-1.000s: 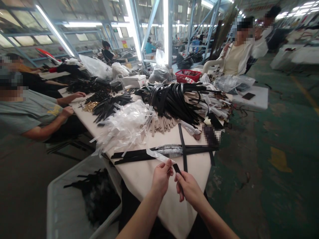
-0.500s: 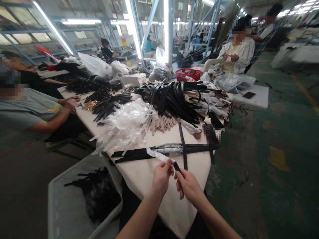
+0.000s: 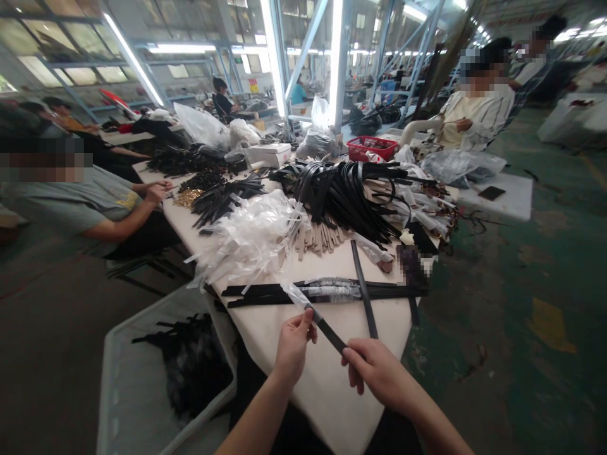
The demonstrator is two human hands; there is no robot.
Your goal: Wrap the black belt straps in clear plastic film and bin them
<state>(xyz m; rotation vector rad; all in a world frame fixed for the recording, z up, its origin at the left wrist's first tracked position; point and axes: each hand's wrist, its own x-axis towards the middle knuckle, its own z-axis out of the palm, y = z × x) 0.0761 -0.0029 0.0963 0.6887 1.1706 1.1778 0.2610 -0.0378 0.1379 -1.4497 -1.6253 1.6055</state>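
Between my hands runs a black strap (image 3: 331, 333), slanting down to the right, with a white plastic sleeve (image 3: 294, 294) over its far end. My left hand (image 3: 294, 341) pinches the strap near the sleeve's edge between thumb and finger. Closed around the nearer end of the strap is my right hand (image 3: 374, 370). Just beyond them, a bundle of black straps (image 3: 265, 292) lies across the table, its middle wrapped in clear plastic (image 3: 332, 289). Another single strap (image 3: 364, 284) crosses that bundle on the right.
Behind the bundle are a heap of white plastic sleeves (image 3: 258, 234) and a large pile of black straps (image 3: 332, 196). A white bin (image 3: 107, 379) holding black pieces stands at lower left. Co-workers sit at the left (image 3: 104, 202) and far right (image 3: 474, 117). A red basket (image 3: 372, 150) stands farther back.
My hands have moved apart, and a longer stretch of black strap shows between them. My right hand has drawn down and to the right. The camera view has shifted slightly left.
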